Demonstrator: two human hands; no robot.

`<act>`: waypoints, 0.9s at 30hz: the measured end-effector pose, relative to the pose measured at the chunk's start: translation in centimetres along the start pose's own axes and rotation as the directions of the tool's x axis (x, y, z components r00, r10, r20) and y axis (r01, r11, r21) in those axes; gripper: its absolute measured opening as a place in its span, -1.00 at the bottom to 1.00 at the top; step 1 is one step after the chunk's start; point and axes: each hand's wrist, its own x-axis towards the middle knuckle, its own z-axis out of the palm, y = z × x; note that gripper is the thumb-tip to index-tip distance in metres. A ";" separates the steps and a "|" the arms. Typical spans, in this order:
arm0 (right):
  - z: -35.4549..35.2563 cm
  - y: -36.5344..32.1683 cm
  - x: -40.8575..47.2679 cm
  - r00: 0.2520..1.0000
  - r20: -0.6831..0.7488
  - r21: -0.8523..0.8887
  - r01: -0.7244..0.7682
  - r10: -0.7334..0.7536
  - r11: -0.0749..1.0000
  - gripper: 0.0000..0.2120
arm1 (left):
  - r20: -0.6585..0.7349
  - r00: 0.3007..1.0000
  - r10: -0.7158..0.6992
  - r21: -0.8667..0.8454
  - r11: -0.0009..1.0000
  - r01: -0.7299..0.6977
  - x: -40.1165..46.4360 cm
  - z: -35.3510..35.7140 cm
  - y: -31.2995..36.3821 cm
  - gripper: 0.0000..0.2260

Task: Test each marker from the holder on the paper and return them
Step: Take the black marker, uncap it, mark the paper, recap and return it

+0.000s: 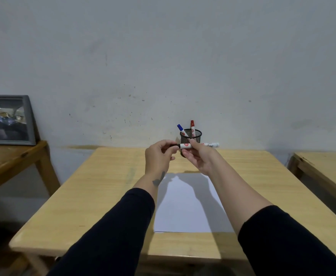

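Observation:
A white marker [211, 145] with a black cap lies level in the air, in front of the black mesh holder [196, 134]. My right hand [198, 157] grips its white barrel. My left hand [160, 154] pinches the black cap at the marker's left end. In the holder stand a blue-capped marker [181, 129] and a red-capped marker [192, 126]. A white sheet of paper [189, 206] lies on the wooden table [103, 186] below my forearms.
The holder stands at the table's far edge against a grey wall. A second wooden table with a framed picture [6, 120] is at the left. Another table's corner [322, 170] shows at the right.

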 end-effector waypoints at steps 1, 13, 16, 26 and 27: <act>0.0 0.0 0.1 1.000 0.008 -0.006 0.010 -0.010 1.000 -0.82 | 0.012 1.000 0.010 0.026 1.000 -0.010 0.0 -0.2 0.0 -0.91; 0.6 2.3 1.9 0.998 0.007 0.003 0.067 -0.067 0.998 -0.82 | -0.051 0.999 -0.015 0.125 0.992 0.021 0.5 -0.9 -1.6 -0.89; 0.1 2.8 2.7 0.995 -0.032 0.046 0.095 -0.094 0.994 -0.83 | -0.082 0.989 -0.122 0.155 0.979 0.133 1.2 -2.2 -2.6 -0.89; -0.7 5.7 4.7 0.960 -0.095 -0.243 0.235 -0.265 0.941 -0.76 | 0.100 0.934 -0.344 0.736 0.657 0.163 2.2 -4.5 -6.2 -0.81; -0.6 6.0 4.9 0.957 -0.094 -0.266 0.242 -0.275 0.933 -0.76 | 0.097 0.931 -0.352 0.731 0.660 0.174 2.0 -4.3 -6.7 -0.81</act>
